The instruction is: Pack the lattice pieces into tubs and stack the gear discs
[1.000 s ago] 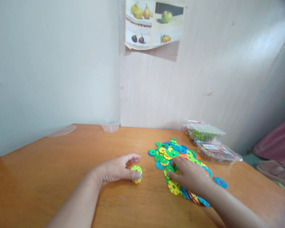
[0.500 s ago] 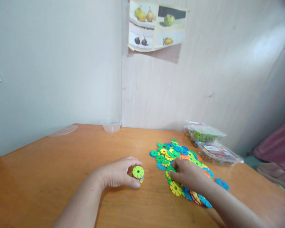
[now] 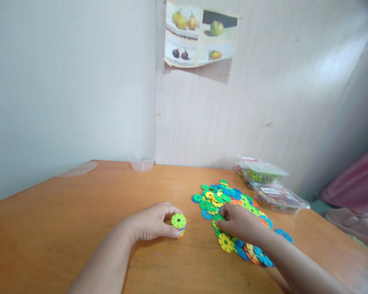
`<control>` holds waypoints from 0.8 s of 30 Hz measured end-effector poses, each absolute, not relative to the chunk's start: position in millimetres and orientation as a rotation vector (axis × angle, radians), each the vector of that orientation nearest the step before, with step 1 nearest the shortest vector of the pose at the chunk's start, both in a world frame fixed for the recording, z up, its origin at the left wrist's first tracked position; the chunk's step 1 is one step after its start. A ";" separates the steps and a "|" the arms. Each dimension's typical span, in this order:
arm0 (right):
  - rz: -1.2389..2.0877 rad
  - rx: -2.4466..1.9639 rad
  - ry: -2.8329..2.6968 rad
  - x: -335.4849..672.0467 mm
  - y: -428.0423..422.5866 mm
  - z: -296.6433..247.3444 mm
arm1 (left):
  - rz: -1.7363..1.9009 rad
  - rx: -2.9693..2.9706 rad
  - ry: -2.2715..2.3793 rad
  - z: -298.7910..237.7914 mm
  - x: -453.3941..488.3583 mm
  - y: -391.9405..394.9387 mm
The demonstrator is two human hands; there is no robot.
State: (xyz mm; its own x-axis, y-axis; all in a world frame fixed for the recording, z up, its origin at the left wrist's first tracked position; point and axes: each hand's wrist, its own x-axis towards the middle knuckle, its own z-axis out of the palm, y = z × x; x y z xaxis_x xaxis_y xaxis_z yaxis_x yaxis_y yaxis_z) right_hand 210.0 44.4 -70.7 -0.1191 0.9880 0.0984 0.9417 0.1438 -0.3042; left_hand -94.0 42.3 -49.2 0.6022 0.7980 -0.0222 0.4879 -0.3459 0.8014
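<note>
My left hand [image 3: 155,222] curls around a short stack of round notched plastic discs [image 3: 178,221]. The stack's top disc is yellow-green, with several colours showing beneath it. My thumb presses its near side and my fingertips reach behind it. To the right, my right hand [image 3: 241,222] rests at a loose pile of the same discs [image 3: 210,200], with finger and thumb bent together over green ones. What lies between these fingertips is partly hidden. A yellow disc [image 3: 225,242] lies just in front of the right hand.
Clear plastic boxes [image 3: 280,197] stand at the back right of the wooden table [image 3: 79,228]. A clear bowl [image 3: 142,164] and a flat translucent lid [image 3: 78,169] sit along the back edge. A blue disc [image 3: 283,234] lies beside my right forearm.
My left thumb has closed in on the stack of discs. The right hand stays at the pile with its fingers bent. The whole view has shifted slightly.
</note>
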 end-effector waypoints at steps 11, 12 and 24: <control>0.281 -1.939 -2.227 202.3 41.9 -62.5 | 0.426 1.990 1.084 -52.3 -94.1 44.2; 0.294 -1.944 -2.222 202.8 42.8 -63.3 | 0.431 1.985 1.085 -52.3 -94.0 44.0; 0.537 -1.554 -2.142 162.5 38.8 -54.5 | 0.428 2.051 1.087 -48.4 -91.2 44.0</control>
State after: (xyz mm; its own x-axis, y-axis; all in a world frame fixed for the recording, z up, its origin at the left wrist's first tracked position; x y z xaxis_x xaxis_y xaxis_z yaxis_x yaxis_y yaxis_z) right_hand 162.5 38.8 -54.5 -0.2733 0.9543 0.1209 0.7844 0.2939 -0.5463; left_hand -91.2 44.0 -48.4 0.5811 0.8120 -0.0545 0.5566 -0.3477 0.7545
